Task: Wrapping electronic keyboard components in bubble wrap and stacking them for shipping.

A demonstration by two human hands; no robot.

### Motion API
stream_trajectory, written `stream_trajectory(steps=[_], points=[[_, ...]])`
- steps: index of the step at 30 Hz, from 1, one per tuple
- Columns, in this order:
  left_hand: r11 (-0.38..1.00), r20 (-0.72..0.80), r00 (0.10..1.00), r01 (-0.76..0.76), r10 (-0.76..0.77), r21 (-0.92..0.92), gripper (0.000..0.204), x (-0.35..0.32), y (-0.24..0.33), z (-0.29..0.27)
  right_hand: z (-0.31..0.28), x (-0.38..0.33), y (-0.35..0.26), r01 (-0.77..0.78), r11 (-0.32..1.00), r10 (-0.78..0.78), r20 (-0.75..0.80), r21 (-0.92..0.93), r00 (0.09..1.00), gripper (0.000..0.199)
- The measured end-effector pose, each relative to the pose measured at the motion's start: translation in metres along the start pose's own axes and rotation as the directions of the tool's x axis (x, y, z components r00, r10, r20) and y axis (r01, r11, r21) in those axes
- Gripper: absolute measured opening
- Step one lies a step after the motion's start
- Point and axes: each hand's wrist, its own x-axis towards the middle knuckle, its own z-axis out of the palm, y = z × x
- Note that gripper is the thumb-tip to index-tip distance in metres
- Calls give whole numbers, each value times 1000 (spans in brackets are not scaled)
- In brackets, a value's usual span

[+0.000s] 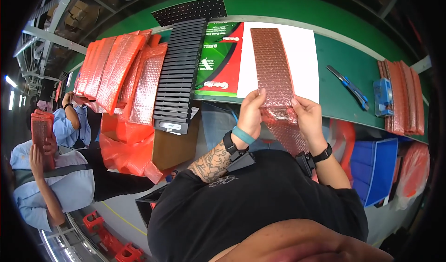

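Observation:
A long bubble-wrap bag (274,66) lies with its far part over a white sheet (304,48) on the bench, a dark flat piece apparently inside it. Both my hands grip its near end, where the loose reddish film hangs off the bench edge toward me. My left hand (252,113) pinches the left edge, thumb on top. On the right edge, my right hand (308,119) has its thumb and fingers closed on the film. What lies under the fingers is hidden.
Left of the sheet are a green and red printed card (220,59), a black slatted panel (181,71) and stacked red bubble-wrapped packs (111,71). A blue utility knife (348,87), a blue block (383,97) and more packs (404,97) lie right. Co-workers stand left; a blue bin (371,169) stands below.

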Motion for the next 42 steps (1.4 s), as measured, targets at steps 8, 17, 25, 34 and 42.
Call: stream_trajectory(steps=[8, 17, 25, 34, 42], points=[[995, 99, 990, -94, 97, -35, 30, 15, -11, 0, 7, 1, -41, 29, 996, -25, 40, -90, 999, 26], [977, 4, 991, -135, 136, 167, 37, 30, -42, -40, 160, 175, -191, 788, 82, -341, 726, -610, 597, 28], [979, 47, 989, -144, 139, 143, 34, 23, -33, -32, 319, 304, -135, 763, -140, -288, 763, -631, 578, 24], [977, 29, 989, -150, 147, 153, 32, 33, -40, -37, 305, 284, -155, 788, -212, -478, 764, -578, 433, 11], [929, -25, 975, -203, 221, 308, 29, 15, -19, -31, 75, 192, -168, 361, 867, -239, 351, -342, 905, 41]])
